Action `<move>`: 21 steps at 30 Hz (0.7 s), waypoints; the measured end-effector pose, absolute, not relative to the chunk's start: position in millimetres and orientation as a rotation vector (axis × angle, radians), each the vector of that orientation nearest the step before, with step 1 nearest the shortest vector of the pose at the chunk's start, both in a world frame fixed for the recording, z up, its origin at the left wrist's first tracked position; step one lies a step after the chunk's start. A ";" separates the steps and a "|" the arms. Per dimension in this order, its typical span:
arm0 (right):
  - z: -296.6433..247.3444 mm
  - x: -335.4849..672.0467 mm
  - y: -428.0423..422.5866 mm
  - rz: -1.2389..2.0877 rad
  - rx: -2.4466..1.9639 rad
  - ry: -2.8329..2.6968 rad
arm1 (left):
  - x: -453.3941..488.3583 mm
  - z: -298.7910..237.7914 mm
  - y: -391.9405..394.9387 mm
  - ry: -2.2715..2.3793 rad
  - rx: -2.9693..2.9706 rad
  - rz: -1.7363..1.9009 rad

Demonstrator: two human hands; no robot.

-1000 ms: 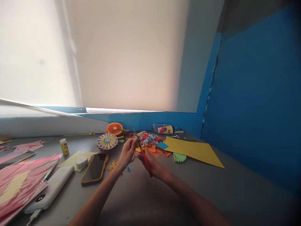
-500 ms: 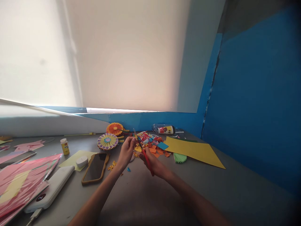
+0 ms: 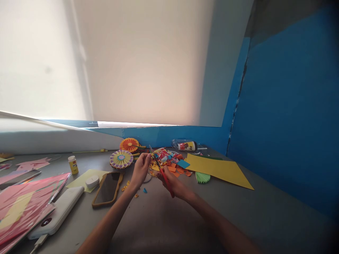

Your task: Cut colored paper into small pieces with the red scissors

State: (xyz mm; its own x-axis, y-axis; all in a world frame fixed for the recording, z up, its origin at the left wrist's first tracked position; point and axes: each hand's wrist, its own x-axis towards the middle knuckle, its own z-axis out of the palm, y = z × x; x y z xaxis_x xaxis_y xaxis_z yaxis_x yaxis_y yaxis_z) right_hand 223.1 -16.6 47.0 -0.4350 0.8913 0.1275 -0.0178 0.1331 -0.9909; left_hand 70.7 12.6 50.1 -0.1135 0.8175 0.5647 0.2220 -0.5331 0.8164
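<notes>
Gripping red-handled scissors [image 3: 162, 175] in the right hand [image 3: 171, 186], fingers curled round the handles, long axis diagonal, blades pointing up-left over a paper scrap pile [image 3: 169, 163]; left hand [image 3: 140, 169] just beside the blades, fingertips [image 3: 147, 157] pressed together, pinched item too small to tell.
</notes>
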 end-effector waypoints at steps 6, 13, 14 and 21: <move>52.0 223.0 -20.7 1.660 -0.956 -1.359 | 68.7 48.5 16.5 1.153 1.702 1.690; 53.5 223.5 -21.1 1.620 -0.965 -1.398 | 67.2 48.1 18.0 1.145 1.674 1.726; 53.6 223.7 -21.3 1.616 -0.960 -1.404 | 67.1 48.3 17.6 1.146 1.670 1.726; 58.9 225.3 -25.2 1.595 -0.959 -1.470 | 65.3 49.7 18.8 1.159 1.656 1.747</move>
State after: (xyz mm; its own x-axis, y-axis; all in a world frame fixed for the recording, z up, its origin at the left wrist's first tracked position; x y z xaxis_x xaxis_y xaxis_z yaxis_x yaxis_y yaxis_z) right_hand 225.3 -25.2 58.9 -0.4373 0.8986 -0.0353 -0.0376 -0.0575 -0.9976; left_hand 65.3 18.8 49.7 -0.1649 0.8048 0.5702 0.2125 -0.5355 0.8174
